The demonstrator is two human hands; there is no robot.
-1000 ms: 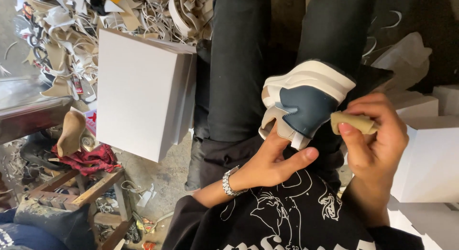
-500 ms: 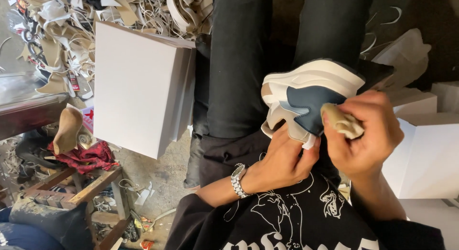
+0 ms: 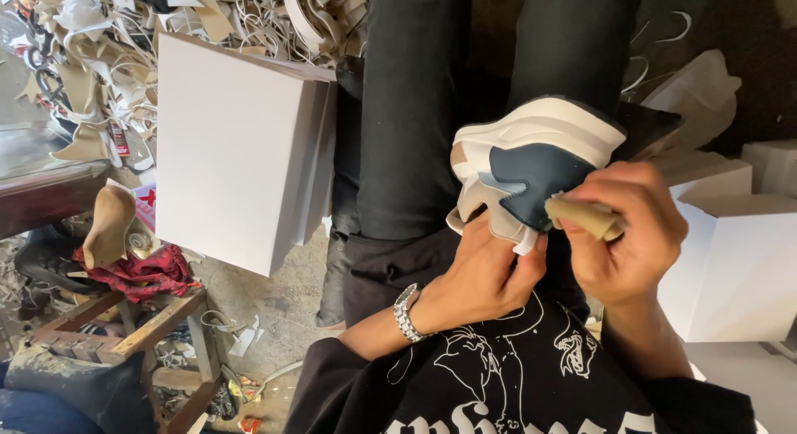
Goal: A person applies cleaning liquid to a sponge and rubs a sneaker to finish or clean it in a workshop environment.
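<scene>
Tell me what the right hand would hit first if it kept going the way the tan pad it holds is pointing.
Most likely the dark blue panel of the shoe. The right hand pinches a tan pad whose tip points up-left and already sits at that panel; depth is hard to judge, but nothing shows between them.

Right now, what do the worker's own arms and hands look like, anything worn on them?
Both hands are bare, no gloves. The left hand has a silver metal link watch at the wrist. The right hand wears nothing visible. Both forearms are bare below a black printed shirt.
</scene>
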